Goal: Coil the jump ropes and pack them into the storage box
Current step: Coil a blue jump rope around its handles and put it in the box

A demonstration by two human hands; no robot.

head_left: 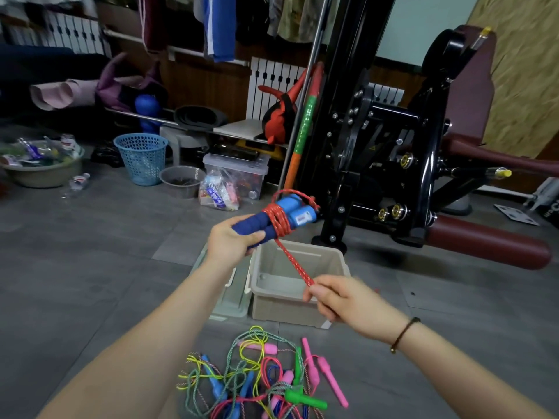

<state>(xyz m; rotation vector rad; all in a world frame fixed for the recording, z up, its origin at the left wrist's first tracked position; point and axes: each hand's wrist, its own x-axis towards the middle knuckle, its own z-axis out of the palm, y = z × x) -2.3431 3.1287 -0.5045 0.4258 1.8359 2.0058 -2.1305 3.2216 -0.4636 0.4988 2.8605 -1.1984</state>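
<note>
My left hand (231, 240) grips the two blue handles (273, 220) of a jump rope, held together above the floor. A red speckled rope (295, 266) is wound several times around the handles and runs down to my right hand (335, 297), which pinches its taut end. Below the handles stands the beige storage box (338, 261), open, with nothing visible inside. Its pale lid (234, 297) lies beside it on the left. A tangled pile of jump ropes (263, 379) with pink, green and blue handles lies on the floor in front of me.
A black exercise machine (393, 140) with maroon padded rollers stands right behind the box. Further back on the grey tile floor are a blue mesh basket (142, 158), a grey bowl (181, 179), a clear bin (239, 173) and a basin of clutter (39, 167).
</note>
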